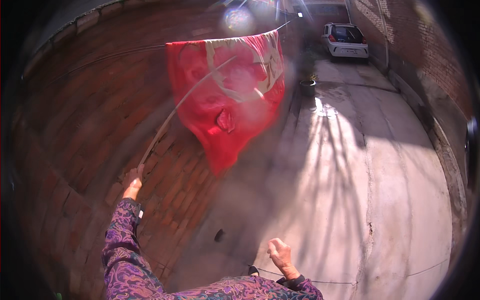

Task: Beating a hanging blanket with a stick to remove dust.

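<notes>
My left hand [134,180] grips the lower end of a long thin stick [165,122]. The stick rises to the right, and its upper part lies in front of a red and cream patterned cloth [225,97], perhaps a blanket. The cloth hangs over a line [285,24] and tapers to a low corner. Whether the stick touches it I cannot tell. My right hand [280,255] is raised at the lower middle, away from the cloth, its fingers curled with nothing visible in them.
A brick wall [86,123] runs along the left. Concrete paving [393,187] stretches back to a parked white car [347,41]. A potted plant [308,87] stands right of the cloth. Another brick wall [437,56] borders the right, and a small dark object [219,235] lies on the ground.
</notes>
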{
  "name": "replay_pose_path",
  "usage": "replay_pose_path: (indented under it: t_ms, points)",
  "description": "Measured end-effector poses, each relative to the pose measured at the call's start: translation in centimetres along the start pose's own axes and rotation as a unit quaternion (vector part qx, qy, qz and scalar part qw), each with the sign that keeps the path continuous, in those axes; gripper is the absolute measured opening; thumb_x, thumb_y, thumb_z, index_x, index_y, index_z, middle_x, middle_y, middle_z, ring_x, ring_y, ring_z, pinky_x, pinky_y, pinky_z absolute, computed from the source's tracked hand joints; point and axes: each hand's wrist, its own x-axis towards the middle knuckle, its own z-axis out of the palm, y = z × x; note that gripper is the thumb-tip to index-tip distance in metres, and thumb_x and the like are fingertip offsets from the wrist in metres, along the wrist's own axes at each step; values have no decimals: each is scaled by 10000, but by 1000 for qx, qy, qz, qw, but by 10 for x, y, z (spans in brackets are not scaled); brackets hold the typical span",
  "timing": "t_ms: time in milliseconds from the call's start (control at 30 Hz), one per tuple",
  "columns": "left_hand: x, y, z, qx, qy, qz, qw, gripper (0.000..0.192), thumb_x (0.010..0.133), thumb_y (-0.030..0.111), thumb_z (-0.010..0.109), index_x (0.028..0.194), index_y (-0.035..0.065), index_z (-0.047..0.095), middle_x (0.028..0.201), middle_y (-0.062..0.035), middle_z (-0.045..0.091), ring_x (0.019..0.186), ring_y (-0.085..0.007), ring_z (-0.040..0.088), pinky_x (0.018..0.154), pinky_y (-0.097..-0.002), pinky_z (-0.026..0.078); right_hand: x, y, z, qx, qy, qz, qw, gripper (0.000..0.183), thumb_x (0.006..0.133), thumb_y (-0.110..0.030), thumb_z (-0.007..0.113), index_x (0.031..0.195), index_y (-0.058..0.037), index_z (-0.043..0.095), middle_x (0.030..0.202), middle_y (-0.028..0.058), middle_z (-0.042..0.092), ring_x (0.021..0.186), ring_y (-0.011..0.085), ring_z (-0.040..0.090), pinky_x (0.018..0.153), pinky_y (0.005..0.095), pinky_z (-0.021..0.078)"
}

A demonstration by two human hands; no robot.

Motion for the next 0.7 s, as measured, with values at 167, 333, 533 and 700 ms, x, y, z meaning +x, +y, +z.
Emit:
replay_pose_path:
  t_ms: [167,333,533,700]
  points:
    - [16,173,-104,-193,81,60,976,400,887,381,404,696,53,530,612,-167,541,585,-358,540,503,-415,411,6,5,-13,44,54,24,997,104,818,-127,546,840,-32,582,595,45,587,525,90,555,495,233,437]
    - [-12,240,-146,-303,78,250,916,382,862,362,465,669,33,446,577,-161,458,544,-344,501,480,-384,380,5,11,-7,-12,-10,-13,1000,103,812,-137,556,843,-41,578,627,88,594,596,141,595,552,271,452]
    - [-19,47,15,-141,-163,-190,958,536,854,505,379,943,37,626,900,-226,599,915,-361,564,789,-435,421,2,23,-8,-9,4,20,1000,103,796,-144,567,803,-43,588,625,84,603,596,146,609,553,271,460]
    - [13,206,-61,-271,-59,-4,961,424,867,425,425,722,42,534,685,-181,553,640,-377,540,536,-428,412,9,28,-23,35,97,68,992,91,811,-124,546,808,-37,574,566,42,576,523,94,560,503,238,442]
